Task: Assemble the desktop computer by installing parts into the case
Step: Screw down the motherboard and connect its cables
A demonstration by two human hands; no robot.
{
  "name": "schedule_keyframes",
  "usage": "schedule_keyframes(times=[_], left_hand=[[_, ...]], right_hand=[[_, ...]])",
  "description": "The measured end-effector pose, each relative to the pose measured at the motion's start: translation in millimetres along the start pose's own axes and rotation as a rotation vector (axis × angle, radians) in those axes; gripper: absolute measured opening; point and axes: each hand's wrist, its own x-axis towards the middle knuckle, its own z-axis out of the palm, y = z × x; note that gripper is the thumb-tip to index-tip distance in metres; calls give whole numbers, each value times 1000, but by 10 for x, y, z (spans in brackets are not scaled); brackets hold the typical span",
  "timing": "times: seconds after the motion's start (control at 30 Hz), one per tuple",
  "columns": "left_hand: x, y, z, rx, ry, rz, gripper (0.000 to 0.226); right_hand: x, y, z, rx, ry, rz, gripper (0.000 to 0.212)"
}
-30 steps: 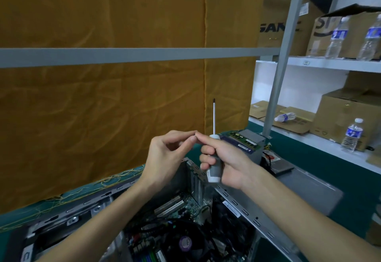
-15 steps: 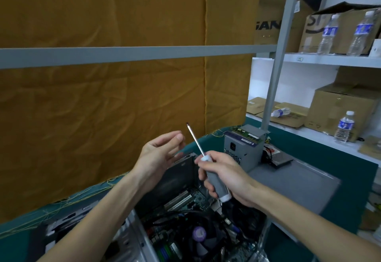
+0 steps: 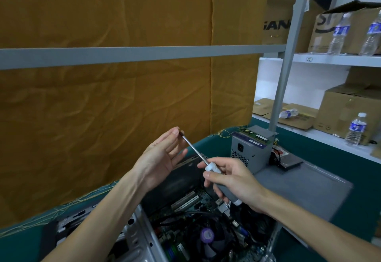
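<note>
Open grey sheet-metal computer case (image 3: 142, 239) under my hands, slim steel-shafted screwdriver with grey-and-white handle (image 3: 214, 169) held above it.

Largest first: I see the case with its green motherboard and round black fan, lower edge cut off. Behind sits a boxy grey perforated power supply (image 3: 250, 150). My right hand (image 3: 237, 181) curls round the handle, hiding most of it; my left hand (image 3: 162, 156) is spread, fingertips touching the blurred tip.

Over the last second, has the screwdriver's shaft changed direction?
Yes. The screwdriver stood upright before; now its shaft tilts left, away from the power supply, its tip at the left hand. The right hand grips the handle.
</note>
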Motion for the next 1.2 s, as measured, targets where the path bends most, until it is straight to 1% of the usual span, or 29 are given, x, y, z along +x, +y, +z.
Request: schedule_keyframes(times=[0.17,0.23,0.33,0.43,0.53,0.63,0.7,0.77,0.83,0.9,0.97,1.03,1.07,1.13,1.2], left_hand=[[-6,10,-23,32,-22,9,13],[-5,7,-22,40,-16,-5,11],[-5,17,-24,43,-14,-35,8],[-2,17,-24,33,-12,-67,13],[4,1,-8,-32,12,-95,16],[9,44,-56,21,42,-83,16],[3,116,-132,140,54,-63,21],[-15,179,-220,277,46,-75,27],[-37,219,-295,397,10,-99,25],[-67,244,-351,584,-76,-104,22],[-98,245,-359,797,-205,-100,23],[-95,207,-313,958,-299,-64,21],[-74,172,-271,1060,-322,-12,19],[3,68,-178,1316,-348,113,15],[84,-87,-102,1557,-363,216,13]], right_hand=[[6,15,-39,23,-27,-4,23],[17,31,-53,12,-5,2,25],[23,57,-73,-106,79,-12,33],[29,8,-123,-247,160,-28,39],[28,-104,-176,-180,151,-21,46],[-10,-216,-246,-81,185,23,40],[-40,-271,-286,-37,214,60,33],[-36,-328,-315,-18,240,106,30],[-11,-391,-367,17,224,181,31],[5,-473,-466,83,150,283,32],[-1,-545,-584,166,111,334,30],[6,-588,-664,175,171,305,31],[15,-600,-676,148,220,279,33],[39,-613,-662,41,292,225,36],[78,-624,-627,-104,315,166,34]])
